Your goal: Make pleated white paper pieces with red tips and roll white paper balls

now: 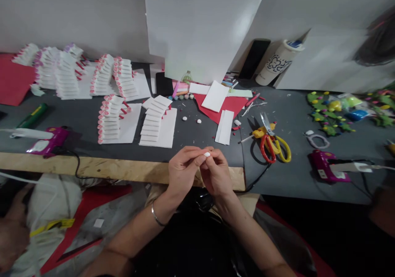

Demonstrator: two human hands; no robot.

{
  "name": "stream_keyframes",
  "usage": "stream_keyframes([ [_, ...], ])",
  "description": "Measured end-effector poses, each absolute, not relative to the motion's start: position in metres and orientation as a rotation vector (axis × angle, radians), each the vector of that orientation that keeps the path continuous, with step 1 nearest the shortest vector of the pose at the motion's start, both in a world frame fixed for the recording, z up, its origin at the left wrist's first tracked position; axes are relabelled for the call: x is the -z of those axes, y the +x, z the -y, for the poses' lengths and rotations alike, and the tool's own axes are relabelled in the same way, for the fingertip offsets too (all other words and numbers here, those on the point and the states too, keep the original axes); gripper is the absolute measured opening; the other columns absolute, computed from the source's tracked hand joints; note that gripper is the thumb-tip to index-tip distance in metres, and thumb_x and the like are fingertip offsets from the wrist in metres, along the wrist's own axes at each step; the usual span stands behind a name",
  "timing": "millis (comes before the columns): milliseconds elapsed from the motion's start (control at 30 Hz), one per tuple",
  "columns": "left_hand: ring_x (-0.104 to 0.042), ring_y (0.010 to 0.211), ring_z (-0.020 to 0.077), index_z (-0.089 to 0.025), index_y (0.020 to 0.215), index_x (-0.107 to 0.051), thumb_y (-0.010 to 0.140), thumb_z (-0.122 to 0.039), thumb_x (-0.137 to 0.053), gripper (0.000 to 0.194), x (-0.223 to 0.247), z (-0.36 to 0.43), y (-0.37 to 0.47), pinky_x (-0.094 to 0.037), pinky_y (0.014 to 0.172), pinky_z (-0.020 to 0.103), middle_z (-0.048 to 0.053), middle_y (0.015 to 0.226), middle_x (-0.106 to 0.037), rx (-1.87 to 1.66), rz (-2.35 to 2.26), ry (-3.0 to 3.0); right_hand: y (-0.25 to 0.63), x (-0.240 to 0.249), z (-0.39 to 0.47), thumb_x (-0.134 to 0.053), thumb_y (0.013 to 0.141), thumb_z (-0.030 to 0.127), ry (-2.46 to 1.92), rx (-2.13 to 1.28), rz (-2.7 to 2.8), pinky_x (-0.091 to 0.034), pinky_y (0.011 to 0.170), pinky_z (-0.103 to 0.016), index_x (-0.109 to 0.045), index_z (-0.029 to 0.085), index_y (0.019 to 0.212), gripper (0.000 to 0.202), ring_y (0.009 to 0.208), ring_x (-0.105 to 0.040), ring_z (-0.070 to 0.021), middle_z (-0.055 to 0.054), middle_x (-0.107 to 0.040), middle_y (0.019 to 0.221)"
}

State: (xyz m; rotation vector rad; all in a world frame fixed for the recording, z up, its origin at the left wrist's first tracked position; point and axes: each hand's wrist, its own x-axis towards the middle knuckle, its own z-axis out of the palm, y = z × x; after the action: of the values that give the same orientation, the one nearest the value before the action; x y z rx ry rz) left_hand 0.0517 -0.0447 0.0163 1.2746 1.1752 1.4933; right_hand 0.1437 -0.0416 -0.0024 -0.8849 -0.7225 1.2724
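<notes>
A small white piece is pinched between the fingertips of both hands, just over the table's near edge. My left hand wears a silver bracelet at the wrist, its fingers closed on the piece. From the right, my right hand closes its thumb and fingers on it too. Two small white lumps lie on the dark table beyond my hands. White strips and a white card lie on red paper. Nearby on the left, overlapping white pieces rest on a card.
More stacked white pieces with pink edges stand on the left. Red and yellow scissors lie to the right. A patterned tumbler and a black phone lean at the back. Purple power blocks sit at both sides. A person's hand shows lower left.
</notes>
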Motion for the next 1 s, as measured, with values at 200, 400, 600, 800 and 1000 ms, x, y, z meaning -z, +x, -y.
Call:
stream_keyframes([
  [200, -0.067, 0.078, 0.014, -0.024, 0.089, -0.078, 0.089, -0.026, -0.067, 0.011, -0.03, 0.038, 0.034, -0.056, 0.073, 0.028, 0.004, 0.087, -0.074, -1.343, -1.209, 1.605, 0.17, -0.001, 0.042, -0.08, 0.072, 0.04, -1.08, -1.25, 0.969, -0.051, 0.059, -0.024, -0.066, 0.024, 0.086, 0.025, 0.062, -0.058, -0.0106, 0.003, -0.064, 0.072],
  [400, -0.067, 0.08, 0.0146, -0.026, 0.094, -0.078, 0.09, -0.021, -0.065, 0.015, -0.031, 0.036, 0.027, -0.056, 0.073, 0.028, 0.003, 0.088, -0.074, -1.281, -1.197, 1.875, 0.191, -0.02, 0.042, -0.079, 0.075, 0.035, -1.244, -1.191, 1.23, -0.055, 0.056, -0.024, -0.073, 0.022, 0.084, 0.017, 0.059, -0.064, -0.0111, 0.0, -0.072, 0.073],
  [600, -0.067, 0.077, 0.013, -0.024, 0.098, -0.075, 0.088, -0.022, -0.069, 0.012, -0.03, 0.037, 0.031, -0.054, 0.071, 0.026, 0.002, 0.087, -0.074, -1.374, -1.249, 1.729, 0.181, -0.019, 0.043, -0.075, 0.079, 0.034, -1.178, -1.166, 1.132, -0.055, 0.058, -0.025, -0.072, 0.021, 0.084, 0.014, 0.059, -0.065, -0.0115, 0.002, -0.07, 0.067],
  [800, -0.064, 0.076, 0.0123, -0.023, 0.083, -0.076, 0.084, -0.025, -0.072, 0.005, -0.028, 0.037, 0.037, -0.052, 0.069, 0.025, 0.002, 0.084, -0.069, -1.441, -1.193, 1.469, 0.167, -0.007, 0.045, -0.073, 0.081, 0.033, -1.045, -1.219, 0.922, -0.054, 0.063, -0.026, -0.069, 0.023, 0.084, 0.012, 0.064, -0.063, -0.0116, 0.003, -0.069, 0.07],
  [1000, -0.06, 0.068, 0.0106, -0.021, 0.081, -0.077, 0.079, -0.029, -0.077, 0.009, -0.017, 0.039, 0.045, -0.05, 0.064, 0.024, 0.0, 0.077, -0.064, -1.373, -1.031, 1.087, 0.152, -0.003, 0.044, -0.079, 0.075, 0.041, -0.901, -1.265, 0.713, -0.051, 0.061, -0.025, -0.067, 0.024, 0.077, 0.021, 0.06, -0.058, -0.0102, 0.004, -0.065, 0.067],
])
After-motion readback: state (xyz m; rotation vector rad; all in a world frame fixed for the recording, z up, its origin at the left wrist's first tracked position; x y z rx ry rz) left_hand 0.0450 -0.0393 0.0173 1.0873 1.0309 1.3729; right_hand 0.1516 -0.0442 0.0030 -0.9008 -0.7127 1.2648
